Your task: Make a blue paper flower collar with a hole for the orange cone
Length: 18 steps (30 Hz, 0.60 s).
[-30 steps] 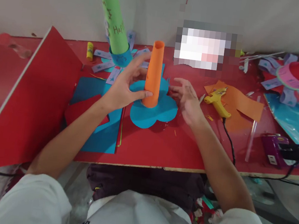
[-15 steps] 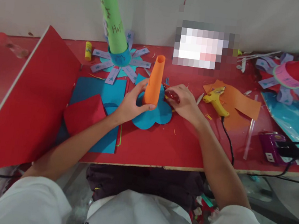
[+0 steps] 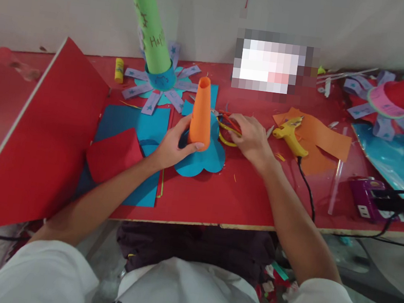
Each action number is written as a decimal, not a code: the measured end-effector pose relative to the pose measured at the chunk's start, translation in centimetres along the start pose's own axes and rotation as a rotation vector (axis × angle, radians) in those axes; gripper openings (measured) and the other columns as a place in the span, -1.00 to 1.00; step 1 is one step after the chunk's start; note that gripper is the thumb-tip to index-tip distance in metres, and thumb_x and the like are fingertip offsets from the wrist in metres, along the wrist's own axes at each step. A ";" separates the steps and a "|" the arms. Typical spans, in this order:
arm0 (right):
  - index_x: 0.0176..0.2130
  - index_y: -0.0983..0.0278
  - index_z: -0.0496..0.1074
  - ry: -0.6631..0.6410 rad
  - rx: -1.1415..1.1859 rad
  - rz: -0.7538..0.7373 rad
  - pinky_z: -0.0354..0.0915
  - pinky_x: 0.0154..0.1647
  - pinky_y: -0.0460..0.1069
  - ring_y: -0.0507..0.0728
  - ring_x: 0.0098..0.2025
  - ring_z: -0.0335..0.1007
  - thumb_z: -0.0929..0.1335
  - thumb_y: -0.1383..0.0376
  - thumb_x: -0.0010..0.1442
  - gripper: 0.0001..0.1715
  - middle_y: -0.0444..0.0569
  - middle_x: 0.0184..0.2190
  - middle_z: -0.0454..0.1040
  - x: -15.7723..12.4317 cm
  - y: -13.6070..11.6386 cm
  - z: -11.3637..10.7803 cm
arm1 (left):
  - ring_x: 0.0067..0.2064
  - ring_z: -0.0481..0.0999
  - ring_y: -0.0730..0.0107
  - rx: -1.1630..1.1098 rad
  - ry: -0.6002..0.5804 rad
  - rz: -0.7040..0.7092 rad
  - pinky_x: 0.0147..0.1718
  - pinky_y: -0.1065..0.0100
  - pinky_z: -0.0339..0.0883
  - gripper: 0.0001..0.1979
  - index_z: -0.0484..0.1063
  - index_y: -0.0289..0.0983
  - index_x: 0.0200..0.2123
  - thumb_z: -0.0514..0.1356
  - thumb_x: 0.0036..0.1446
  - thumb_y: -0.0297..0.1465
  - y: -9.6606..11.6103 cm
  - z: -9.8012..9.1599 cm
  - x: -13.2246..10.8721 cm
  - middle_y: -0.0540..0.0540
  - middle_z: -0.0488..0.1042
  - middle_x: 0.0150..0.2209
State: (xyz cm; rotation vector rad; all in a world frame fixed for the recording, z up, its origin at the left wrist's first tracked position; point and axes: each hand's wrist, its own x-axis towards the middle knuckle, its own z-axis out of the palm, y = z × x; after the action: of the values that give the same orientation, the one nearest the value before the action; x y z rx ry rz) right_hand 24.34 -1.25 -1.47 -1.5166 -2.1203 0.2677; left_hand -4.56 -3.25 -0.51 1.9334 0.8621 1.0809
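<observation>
My left hand (image 3: 173,143) is wrapped round the base of an upright orange paper tube (image 3: 201,112). The tube stands on a blue flower-shaped paper (image 3: 204,159) on the red table (image 3: 240,195). Just right of the tube, my right hand (image 3: 250,137) is closed on a pair of scissors (image 3: 227,125) with red and yellow handles, lying on the table.
A yellow glue gun (image 3: 292,135) lies on orange paper (image 3: 330,140) at the right. A green tube on a star-strip base (image 3: 154,27) stands behind. Blue sheets (image 3: 134,128), a red sheet (image 3: 113,153), a tilted red board (image 3: 38,136), a glue stick (image 3: 119,70) and a purple power strip (image 3: 369,196) surround.
My left hand slid down to the tube's base and the tube tilted slightly left. My right hand went from open beside the tube to closed on the scissors.
</observation>
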 end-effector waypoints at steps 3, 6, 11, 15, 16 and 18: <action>0.17 0.16 0.53 0.056 0.007 -0.006 0.37 0.21 0.39 0.49 0.12 0.48 0.37 0.23 0.40 -0.62 0.19 0.12 0.65 0.5 0.7 -0.2 | 0.35 0.55 -0.13 -0.009 -0.033 -0.005 0.36 -0.05 0.45 -0.18 0.32 -0.17 0.44 0.43 0.26 0.02 0.3 0.2 0.0 -0.30 0.53 0.35; 0.16 0.14 0.54 0.114 0.035 0.004 0.36 0.23 0.41 0.50 0.16 0.47 0.35 0.22 0.44 -0.65 0.18 0.13 0.65 0.9 1.1 -0.4 | 0.40 0.51 -0.15 -0.068 -0.054 -0.015 0.40 -0.10 0.42 -0.17 0.30 -0.15 0.47 0.44 0.26 0.00 0.6 0.3 -0.1 -0.30 0.48 0.40; 0.13 0.16 0.56 0.173 0.041 0.035 0.33 0.29 0.45 0.48 0.17 0.46 0.30 0.21 0.49 -0.67 0.20 0.10 0.65 1.5 1.5 -0.6 | 0.43 0.47 -0.14 -0.164 -0.061 -0.025 0.41 -0.14 0.42 -0.17 0.26 -0.09 0.50 0.45 0.28 -0.06 0.6 0.7 -0.1 -0.28 0.47 0.41; 0.02 0.12 0.58 0.226 0.144 0.051 0.36 0.29 0.39 0.44 0.15 0.49 0.30 0.07 0.52 -0.68 0.17 0.07 0.65 1.1 0.6 -0.8 | 0.46 0.44 -0.16 -0.159 -0.092 -0.013 0.45 -0.17 0.38 -0.15 0.26 -0.05 0.50 0.48 0.25 -0.07 0.4 0.7 0.1 -0.26 0.41 0.46; 0.03 0.10 0.57 0.244 0.219 0.070 0.40 0.24 0.35 0.41 0.10 0.53 0.30 0.00 0.51 -0.65 0.14 0.04 0.66 0.7 0.2 -0.8 | 0.47 0.43 -0.17 -0.152 -0.096 -0.008 0.45 -0.18 0.37 -0.14 0.27 -0.05 0.50 0.49 0.23 -0.06 0.3 0.6 0.2 -0.26 0.38 0.48; 0.12 0.07 0.51 0.222 0.428 0.129 0.49 0.02 0.23 0.31 -0.10 0.59 0.27 -0.16 0.52 -0.51 0.07 -0.07 0.67 -0.1 -0.6 -0.3 | 0.48 0.42 -0.19 -0.146 -0.094 0.006 0.46 -0.19 0.36 -0.11 0.26 -0.04 0.50 0.50 0.22 -0.06 0.1 0.5 0.2 -0.26 0.33 0.52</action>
State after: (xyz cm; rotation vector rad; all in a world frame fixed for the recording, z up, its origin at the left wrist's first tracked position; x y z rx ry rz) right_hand 24.02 -1.58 -0.97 -1.3562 -1.6647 0.5351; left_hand -4.02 -3.21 -0.54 1.8503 0.7068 1.0189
